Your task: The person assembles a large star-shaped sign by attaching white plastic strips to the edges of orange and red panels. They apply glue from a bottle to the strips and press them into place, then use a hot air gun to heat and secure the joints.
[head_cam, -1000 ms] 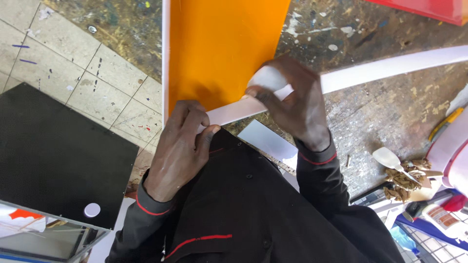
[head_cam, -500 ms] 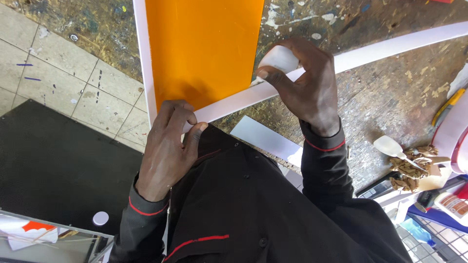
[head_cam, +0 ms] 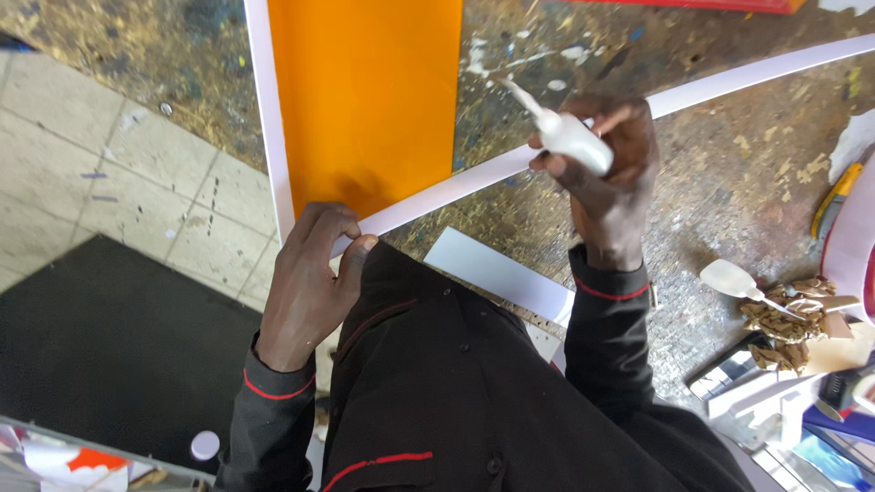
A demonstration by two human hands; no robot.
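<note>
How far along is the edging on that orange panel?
Done: a white strip lines the orange panel's left edge. In hand: the left hand pinches the corner where the long white strip meets it; the right hand holds a glue bottle above it. Left: the strip's far run lies loose.

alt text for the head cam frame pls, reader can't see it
Seen from above, a person's left hand pinches the corner where two white strips meet around an orange panel, while the right hand holds a small white squeeze bottle with its nozzle raised above the long strip. They work over a paint-spattered workbench, with another squeeze bottle lying at right.
</note>
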